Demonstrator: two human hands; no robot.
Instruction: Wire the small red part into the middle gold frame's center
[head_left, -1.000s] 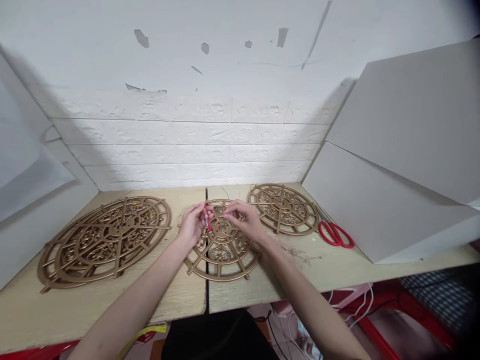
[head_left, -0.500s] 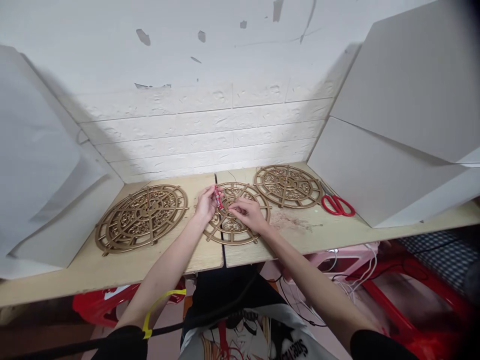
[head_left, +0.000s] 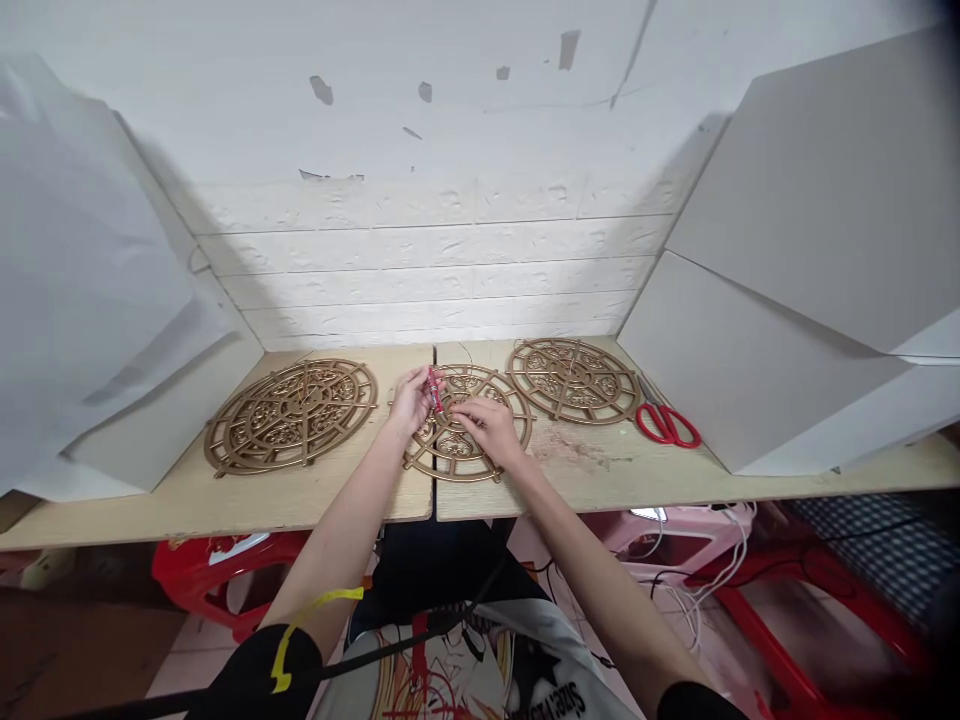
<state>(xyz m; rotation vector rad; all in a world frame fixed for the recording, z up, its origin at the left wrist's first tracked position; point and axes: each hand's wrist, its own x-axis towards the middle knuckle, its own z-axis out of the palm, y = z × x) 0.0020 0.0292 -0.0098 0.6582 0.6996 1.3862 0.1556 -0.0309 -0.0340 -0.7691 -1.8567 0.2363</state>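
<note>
Above lettering point(head_left: 564, 700) "Size:", left hand point(head_left: 411, 400) grips red tube point(head_left: 435, 390); right hand point(head_left: 491, 427) pinched, contents unclear.

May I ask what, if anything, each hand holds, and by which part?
Left hand: a red tube, by its upper half. Right hand: cannot be told.

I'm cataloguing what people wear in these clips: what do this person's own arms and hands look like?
The left hand and right hand are bare, with no gloves or wristwear in view. The forearms are uncovered too; black sleeves end near the elbows. A black cable with a yellow strip crosses in front of the left one.
</note>
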